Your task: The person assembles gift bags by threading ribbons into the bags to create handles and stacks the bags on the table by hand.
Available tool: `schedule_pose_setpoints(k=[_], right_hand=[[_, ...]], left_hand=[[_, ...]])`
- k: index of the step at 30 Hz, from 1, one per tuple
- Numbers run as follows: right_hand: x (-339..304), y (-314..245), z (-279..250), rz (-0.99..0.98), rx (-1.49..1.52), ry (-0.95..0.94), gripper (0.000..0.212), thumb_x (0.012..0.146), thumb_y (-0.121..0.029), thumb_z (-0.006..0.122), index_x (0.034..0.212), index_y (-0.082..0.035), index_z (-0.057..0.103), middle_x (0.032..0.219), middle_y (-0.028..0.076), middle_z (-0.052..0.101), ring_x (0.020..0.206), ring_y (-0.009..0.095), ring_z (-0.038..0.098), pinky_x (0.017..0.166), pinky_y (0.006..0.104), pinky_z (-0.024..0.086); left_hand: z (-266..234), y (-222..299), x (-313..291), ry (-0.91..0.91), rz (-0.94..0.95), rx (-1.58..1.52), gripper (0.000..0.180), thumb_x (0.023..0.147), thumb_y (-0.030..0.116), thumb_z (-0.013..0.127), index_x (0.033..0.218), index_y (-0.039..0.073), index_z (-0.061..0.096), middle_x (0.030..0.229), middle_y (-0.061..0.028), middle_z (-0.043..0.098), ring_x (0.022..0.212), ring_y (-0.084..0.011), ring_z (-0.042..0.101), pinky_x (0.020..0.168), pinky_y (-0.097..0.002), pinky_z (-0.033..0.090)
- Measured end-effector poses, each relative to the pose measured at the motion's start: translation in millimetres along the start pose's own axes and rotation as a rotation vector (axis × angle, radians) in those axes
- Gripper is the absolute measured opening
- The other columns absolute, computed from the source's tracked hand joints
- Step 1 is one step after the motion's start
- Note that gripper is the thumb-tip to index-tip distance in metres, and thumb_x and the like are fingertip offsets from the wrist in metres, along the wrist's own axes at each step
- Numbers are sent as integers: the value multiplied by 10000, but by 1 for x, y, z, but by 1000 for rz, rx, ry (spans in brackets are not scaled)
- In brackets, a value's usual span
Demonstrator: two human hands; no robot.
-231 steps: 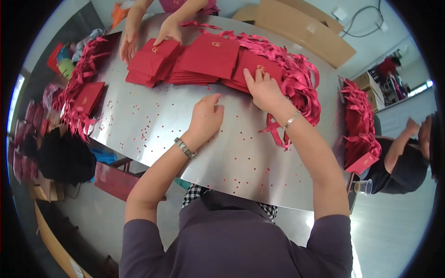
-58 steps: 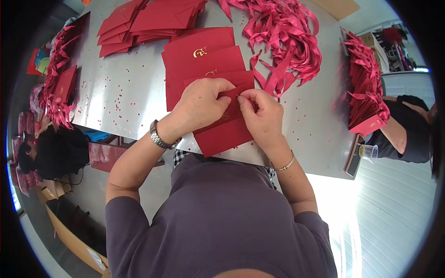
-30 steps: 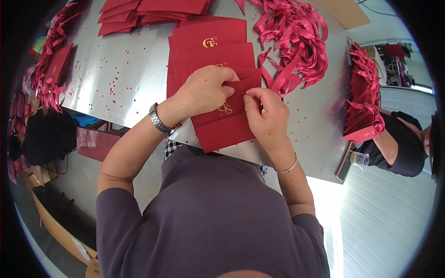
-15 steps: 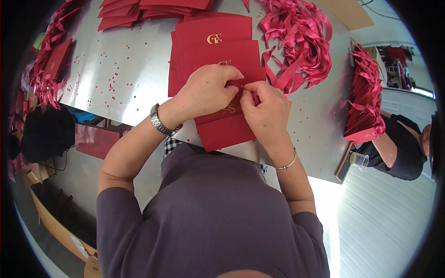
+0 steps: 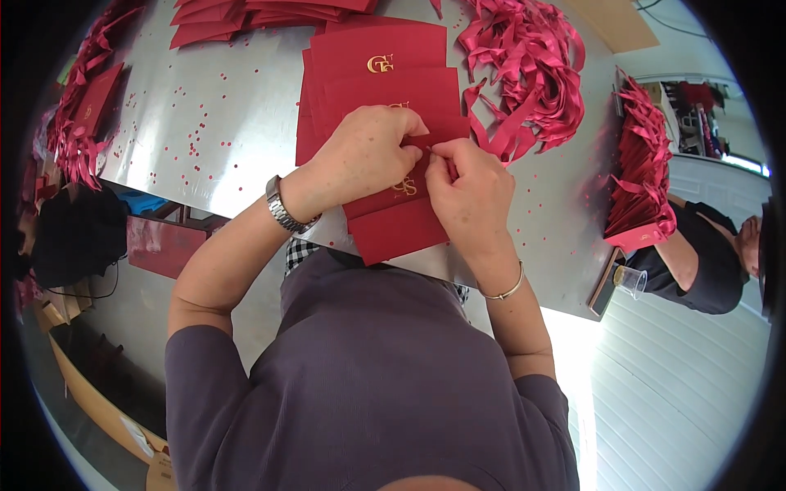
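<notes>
A flat red paper bag (image 5: 401, 233) with a gold mark lies at the table's near edge, overlapping several others like it in a stack (image 5: 419, 51). Curled over its upper part, my left hand (image 5: 360, 151) is closed with thumb and forefinger at the paper. My right hand (image 5: 473, 192) is closed in a pinch right beside it, thumb and forefinger meeting on the bag. Whatever is between the right fingertips is too small and covered to make out. Both hands rest low over the stack, fingertips nearly touching.
Pink-red ribbons (image 5: 524, 69) are heaped beyond my right hand. More red bags (image 5: 270, 12) lie at the far edge. Small red paper dots speckle the metal table (image 5: 270, 90). At the right stands a row of ribboned bags (image 5: 643, 176), near a clear cup (image 5: 630, 281) and another person's arm (image 5: 681, 237).
The hands stay pinched at the same spot on the bag, with only a slight shift of the fingers. The whole view has moved a little.
</notes>
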State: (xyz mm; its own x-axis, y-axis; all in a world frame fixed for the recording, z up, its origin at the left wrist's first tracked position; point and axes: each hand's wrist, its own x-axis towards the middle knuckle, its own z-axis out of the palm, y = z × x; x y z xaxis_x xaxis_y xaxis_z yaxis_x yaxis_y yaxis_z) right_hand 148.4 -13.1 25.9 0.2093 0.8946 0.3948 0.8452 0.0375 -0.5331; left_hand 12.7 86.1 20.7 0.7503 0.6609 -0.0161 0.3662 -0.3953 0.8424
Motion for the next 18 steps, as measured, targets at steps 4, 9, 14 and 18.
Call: schedule_pose_setpoints(k=[4,9,14,18], right_hand=[[9,-4,0,-220,-194,-1,81,745,-41,644,723,-53,567,597,108,584,554,288,575,575,407,433],[11,0,-2,-210,-261,-66,92,762,-51,649,807,-44,568,635,118,601,560,305,580,573,414,433],[8,2,-11,-73,-64,-184,260,819,-72,649,1052,-48,534,732,117,652,618,350,609,618,438,468],[2,-1,-13,-36,-16,-179,266,815,-71,663,1049,-52,538,738,120,655,630,351,612,627,438,472]], left_hand=[[2,6,-1,40,96,40,198,791,69,578,940,-20,674,854,-201,675,827,-364,651,752,-435,516],[2,5,1,19,150,48,225,781,8,595,998,-12,651,868,-183,682,843,-330,668,730,-367,528],[-5,0,1,-42,121,-97,257,841,7,563,1092,-2,614,846,-143,683,814,-256,678,736,-342,517],[-7,9,-2,-81,31,-137,226,866,12,541,1084,-3,598,822,-130,667,786,-244,664,722,-331,507]])
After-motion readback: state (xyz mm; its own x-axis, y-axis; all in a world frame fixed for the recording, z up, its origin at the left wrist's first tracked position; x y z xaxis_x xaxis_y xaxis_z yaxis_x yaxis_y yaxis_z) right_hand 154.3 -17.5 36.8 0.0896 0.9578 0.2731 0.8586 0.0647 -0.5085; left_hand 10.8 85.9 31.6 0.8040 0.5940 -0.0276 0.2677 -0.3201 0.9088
